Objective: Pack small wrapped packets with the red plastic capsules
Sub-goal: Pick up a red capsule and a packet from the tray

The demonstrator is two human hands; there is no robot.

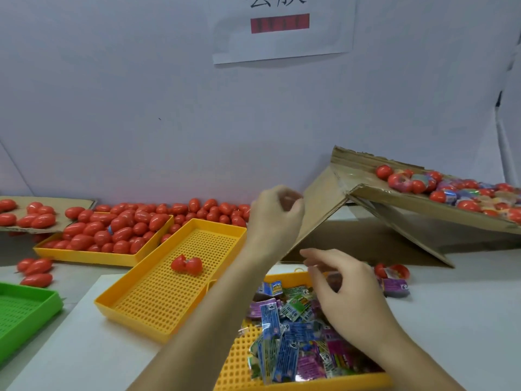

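Wrapped packets [293, 340] lie heaped in the near yellow tray [234, 371], front centre, blue, purple and green foil overlapping. Right hand [349, 297] hovers over the far end of that heap, fingers curled downward w/ thumb and forefinger close together; can't tell whether a packet is pinched yet, the fingertips hide it. Left hand [277, 218] is raised further back, near the cardboard flap [324, 210], fingers curled in; something reddish may sit inside the curl, prob. a capsule, but it's too blurred to confirm.

One open capsule [186, 264], both halves hinged apart, lies alone in the middle yellow tray [158, 314]. Closed red capsules [118, 230] fill the back tray and spill along the wall. Filled ones w/ packets sit on the tilted cardboard [451, 193] at right; another open capsule plus a purple packet [394, 286] lie on the table just beside the near tray. Green tray [22, 311] at far left.

Risks, as I judge them: foil packets are slick and stacked, so a pinch could lift two or drop one; the tilted cardboard could let filled capsules roll off its low edge if the left hand knocks the flap.
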